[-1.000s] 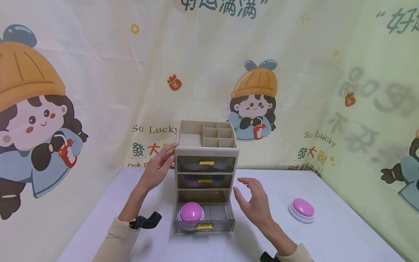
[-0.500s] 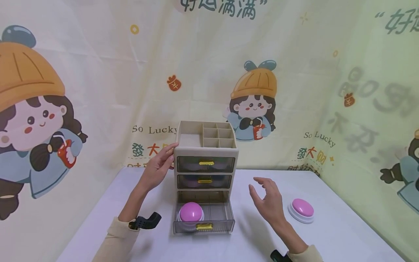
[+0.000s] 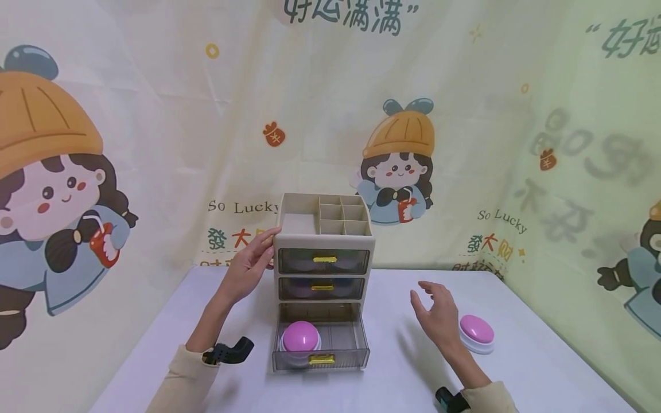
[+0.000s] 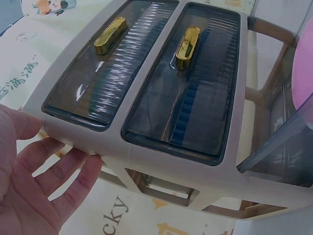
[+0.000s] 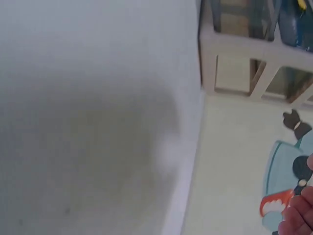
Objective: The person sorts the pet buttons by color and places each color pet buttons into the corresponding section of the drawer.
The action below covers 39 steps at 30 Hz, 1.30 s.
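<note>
A beige desktop drawer organizer (image 3: pixel 325 242) stands on the table, its bottom drawer (image 3: pixel 341 360) pulled out and its two upper drawers closed. In that bottom drawer, at the left, sits a pink push button (image 3: pixel 300 336) on a white base. My left hand (image 3: pixel 247 268) touches the organizer's upper left side; the left wrist view shows its fingers (image 4: pixel 80 174) against the side frame, fairly straight. Over the table to the organizer's right hovers my right hand (image 3: pixel 438 314), fingers loosely bent, holding nothing. Just right of it a second pink push button (image 3: pixel 477 330) lies on the table.
Open compartments (image 3: pixel 343 215) top the organizer. A white cloth covers the table (image 3: pixel 382 390). Behind it hangs a printed curtain (image 3: pixel 320 74), which also runs along both sides.
My right hand has moved right, away from the organizer and toward the push button on the table. My left hand stays on the organizer's side.
</note>
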Available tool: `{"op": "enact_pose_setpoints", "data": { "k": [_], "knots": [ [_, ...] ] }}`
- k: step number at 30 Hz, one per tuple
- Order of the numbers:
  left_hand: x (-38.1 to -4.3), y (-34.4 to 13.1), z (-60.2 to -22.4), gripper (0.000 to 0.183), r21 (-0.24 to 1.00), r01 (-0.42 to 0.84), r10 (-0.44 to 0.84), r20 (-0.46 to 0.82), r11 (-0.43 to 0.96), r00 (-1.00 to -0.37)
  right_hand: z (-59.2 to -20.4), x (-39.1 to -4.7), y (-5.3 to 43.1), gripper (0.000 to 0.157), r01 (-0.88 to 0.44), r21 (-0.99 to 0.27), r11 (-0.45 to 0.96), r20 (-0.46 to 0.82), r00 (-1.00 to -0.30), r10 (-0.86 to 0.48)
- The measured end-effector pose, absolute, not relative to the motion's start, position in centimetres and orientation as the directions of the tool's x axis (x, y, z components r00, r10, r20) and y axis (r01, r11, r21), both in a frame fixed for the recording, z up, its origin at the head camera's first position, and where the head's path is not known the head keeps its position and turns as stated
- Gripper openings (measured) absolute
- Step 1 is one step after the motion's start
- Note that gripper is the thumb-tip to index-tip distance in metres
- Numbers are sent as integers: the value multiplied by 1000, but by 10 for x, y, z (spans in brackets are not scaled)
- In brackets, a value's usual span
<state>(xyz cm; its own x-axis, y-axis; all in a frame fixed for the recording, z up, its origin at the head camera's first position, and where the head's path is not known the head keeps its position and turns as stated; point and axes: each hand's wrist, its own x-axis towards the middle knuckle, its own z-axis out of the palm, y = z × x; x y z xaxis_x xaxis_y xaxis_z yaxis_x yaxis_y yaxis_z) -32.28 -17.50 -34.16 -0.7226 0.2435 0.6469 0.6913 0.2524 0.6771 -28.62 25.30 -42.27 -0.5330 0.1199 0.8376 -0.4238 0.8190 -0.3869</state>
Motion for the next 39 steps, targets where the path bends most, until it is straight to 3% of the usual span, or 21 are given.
{"op": "enact_pose_setpoints", "data": {
  "k": [8, 13, 18, 24, 39],
  "knots": [
    [-322, -174, -343, 47, 676, 691, 240, 647, 258, -723, -425, -291, 270, 28, -323, -506, 800, 740, -639, 210],
    [-321, -174, -343, 47, 678, 687, 239, 644, 260, -726, -420, -288, 277, 32, -205, -673, 711, 573, -752, 326],
    [-323, -174, -343, 49, 685, 677, 234, 636, 269, -736, -412, -283, 285, 38, -84, -796, 599, 400, -816, 418],
    [-324, -173, -343, 50, 693, 670, 228, 630, 266, -742, -406, -279, 294, 44, -30, -867, 498, 291, -842, 455],
    [-324, -175, -343, 47, 672, 697, 241, 654, 250, -717, -405, -269, 323, 56, 88, -842, 532, 213, -852, 478]
  ]
}}
